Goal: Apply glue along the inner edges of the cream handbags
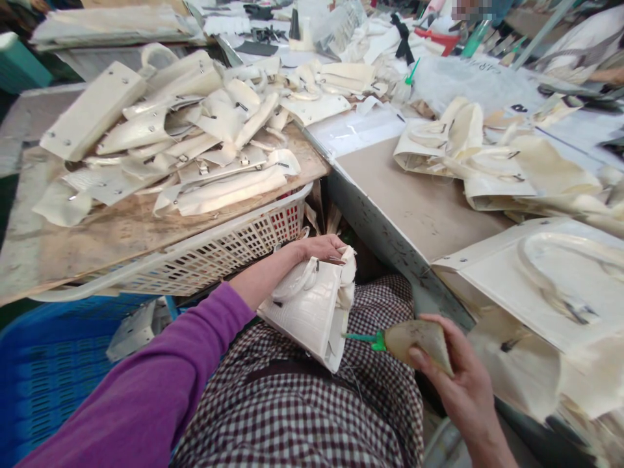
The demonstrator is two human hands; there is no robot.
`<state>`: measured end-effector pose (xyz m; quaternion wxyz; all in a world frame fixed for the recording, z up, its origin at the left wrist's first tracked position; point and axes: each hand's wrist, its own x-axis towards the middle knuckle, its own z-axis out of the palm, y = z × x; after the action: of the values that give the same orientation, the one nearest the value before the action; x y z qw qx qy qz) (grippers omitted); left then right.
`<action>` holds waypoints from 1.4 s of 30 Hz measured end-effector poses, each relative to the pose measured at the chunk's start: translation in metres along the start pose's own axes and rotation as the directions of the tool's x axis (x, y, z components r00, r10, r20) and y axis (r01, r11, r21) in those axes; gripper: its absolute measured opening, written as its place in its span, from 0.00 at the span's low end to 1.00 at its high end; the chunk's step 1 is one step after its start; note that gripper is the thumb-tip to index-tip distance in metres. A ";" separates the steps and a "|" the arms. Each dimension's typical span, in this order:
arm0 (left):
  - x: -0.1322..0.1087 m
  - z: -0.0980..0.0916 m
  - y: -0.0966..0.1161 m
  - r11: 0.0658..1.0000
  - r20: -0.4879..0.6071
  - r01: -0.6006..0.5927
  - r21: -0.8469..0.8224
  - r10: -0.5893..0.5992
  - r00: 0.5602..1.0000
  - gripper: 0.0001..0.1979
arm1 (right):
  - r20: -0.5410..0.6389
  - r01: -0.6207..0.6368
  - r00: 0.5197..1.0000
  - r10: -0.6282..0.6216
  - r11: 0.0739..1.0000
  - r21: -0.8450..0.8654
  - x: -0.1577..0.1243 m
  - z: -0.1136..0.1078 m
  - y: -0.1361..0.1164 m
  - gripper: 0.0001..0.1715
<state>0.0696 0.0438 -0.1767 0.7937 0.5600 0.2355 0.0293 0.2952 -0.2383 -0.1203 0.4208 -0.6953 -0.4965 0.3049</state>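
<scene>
In the head view, a wooden bench (92,253) on the left carries a heap of cream pieces (141,133); a white slatted basket (234,255) sits just under its edge, and a blue basket (46,390) lower down. The brown-topped bench (404,195) on the right bears more cream bags (507,266), with plastic sheeting (468,84) behind. Between the benches, a handled bag (309,312) rests tilted over checked cloth (302,422). The left hand (322,247) has its fingers pinching the far edge; the right hand (461,370) has its fingers wrapped around a bottle (414,341), its green nozzle (365,338) at the bag's side.
</scene>
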 end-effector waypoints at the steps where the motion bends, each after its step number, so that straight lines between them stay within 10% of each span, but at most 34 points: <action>1: 0.000 0.000 0.000 1.000 -0.001 0.002 -0.001 -0.002 1.000 0.18 | -0.005 -0.017 1.000 0.017 1.000 0.010 0.000 0.000 -0.002 0.26; 16: 0.000 0.002 0.001 1.000 -0.006 0.011 0.010 -0.011 1.000 0.15 | 0.046 -0.139 0.990 0.136 0.988 0.066 -0.008 -0.002 0.005 0.27; 26: -0.001 0.003 0.004 1.000 0.002 0.016 0.027 -0.016 1.000 0.15 | -0.133 0.100 0.985 -0.109 0.993 -0.069 0.002 0.001 0.007 0.27; 33: -0.002 0.003 0.006 1.000 -0.014 -0.003 0.023 0.004 1.000 0.17 | -0.258 0.018 0.966 -0.026 0.999 -0.033 -0.002 -0.002 -0.002 0.26; 42: -0.001 0.000 0.002 1.000 -0.023 -0.018 0.024 0.019 1.000 0.16 | 0.004 -0.088 0.996 0.088 0.994 0.071 0.004 0.000 -0.003 0.26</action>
<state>0.0686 0.0441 -0.1746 0.7838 0.5714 0.2397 0.0402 0.2949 -0.2342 -0.1183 0.4311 -0.7011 -0.4544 0.3409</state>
